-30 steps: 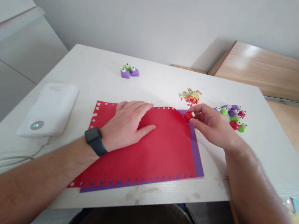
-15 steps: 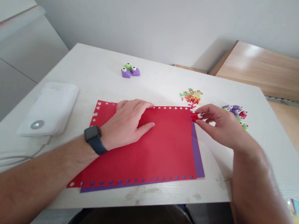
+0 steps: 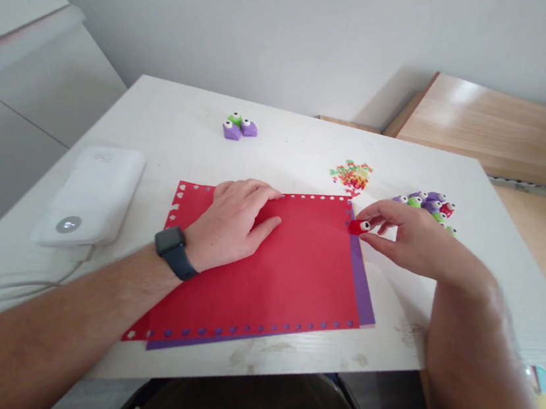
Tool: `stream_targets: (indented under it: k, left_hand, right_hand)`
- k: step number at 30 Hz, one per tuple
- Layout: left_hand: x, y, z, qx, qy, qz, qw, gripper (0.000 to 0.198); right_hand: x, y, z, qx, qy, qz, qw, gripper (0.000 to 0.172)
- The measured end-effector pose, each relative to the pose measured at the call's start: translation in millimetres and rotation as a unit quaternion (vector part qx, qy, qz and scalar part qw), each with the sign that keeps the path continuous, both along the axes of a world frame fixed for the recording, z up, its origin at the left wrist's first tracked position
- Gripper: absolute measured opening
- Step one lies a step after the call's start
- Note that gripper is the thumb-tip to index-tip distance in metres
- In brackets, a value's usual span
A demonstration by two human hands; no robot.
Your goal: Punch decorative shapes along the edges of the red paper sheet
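Observation:
A red paper sheet [image 3: 296,260] lies before me, with small shapes cut out along its top, left and bottom edges and a few near the top right corner. Under it a purple sheet [image 3: 363,288] sticks out at the right and bottom. My left hand [image 3: 238,223] rests flat on the red sheet, fingers apart, a dark watch [image 3: 171,243] on its wrist. Between thumb and fingers my right hand [image 3: 411,238] grips a small red craft punch [image 3: 360,226] at the sheet's right edge. Beyond the corner is a pile of coloured paper cutouts [image 3: 353,175].
Several purple, green and red punches [image 3: 433,204] sit behind my right hand. Three more punches [image 3: 240,127] stand at the back. A white device [image 3: 92,195] with a cable [image 3: 70,276] lies at the left. The white table [image 3: 284,110] backs onto a wall.
My right hand has slid the red punch a little towards me along the sheet's right edge. The left hand stays in place on the paper.

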State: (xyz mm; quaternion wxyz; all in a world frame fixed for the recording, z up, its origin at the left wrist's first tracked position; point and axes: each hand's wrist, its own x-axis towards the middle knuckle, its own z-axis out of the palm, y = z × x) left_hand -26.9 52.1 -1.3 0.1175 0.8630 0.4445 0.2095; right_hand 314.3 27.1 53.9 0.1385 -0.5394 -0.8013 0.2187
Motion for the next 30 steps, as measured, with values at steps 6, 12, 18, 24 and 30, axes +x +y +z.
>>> stream_targets:
  k: [6, 12, 18, 24, 30]
  left_hand:
    - [0.2, 0.3, 1.0, 0.000, 0.002, 0.002, 1.000, 0.032]
    - [0.4, -0.1, 0.5, -0.002, 0.002, 0.003, 1.000, 0.032]
    - [0.3, 0.5, 0.2, -0.003, 0.001, 0.004, 1.000, 0.032]
    - [1.0, -0.1, 1.0, -0.003, 0.000, 0.004, 1.000, 0.033]
    - [0.6, 0.4, 0.7, -0.004, -0.001, 0.005, 1.000, 0.033]
  right_hand:
    - [1.0, 2.2, -4.1, 0.017, -0.022, 0.008, 1.000, 0.015]
    - [1.4, 0.8, -2.3, 0.022, -0.021, 0.011, 0.999, 0.015]
    - [1.2, 0.6, -2.8, 0.033, -0.022, 0.031, 0.999, 0.016]
    - [2.2, 2.0, -4.4, 0.044, -0.034, 0.043, 0.998, 0.016]
    - [0.5, 1.0, -3.3, 0.048, -0.036, 0.049, 0.997, 0.017]
